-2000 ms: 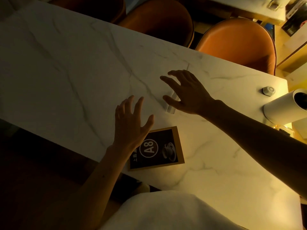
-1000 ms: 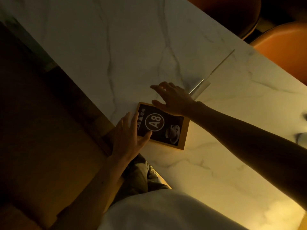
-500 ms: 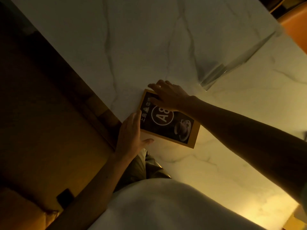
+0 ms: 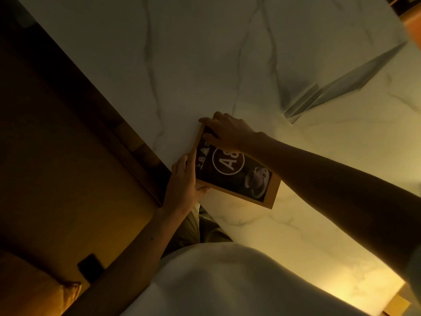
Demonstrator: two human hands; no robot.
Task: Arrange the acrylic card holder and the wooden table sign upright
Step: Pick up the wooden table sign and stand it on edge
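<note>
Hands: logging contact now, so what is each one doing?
Left hand: gripping the wooden table sign at its near corner.
Right hand: fingers on the sign's far end.

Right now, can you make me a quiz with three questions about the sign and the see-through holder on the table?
1. Where is the acrylic card holder?
A. Past the wooden table sign, apart from it
B. On top of the sign
C. In the left hand

2. How many hands touch the sign?
A. None
B. One
C. Two

3. How is the sign now?
A. Broken in two
B. Lying nearly flat on the marble table
C. Hanging on a wall

Answers: 1 A, bare table shows between them. 2 C, the left hand and right hand both grip its near end. 3 B, its A8 face points up.
</note>
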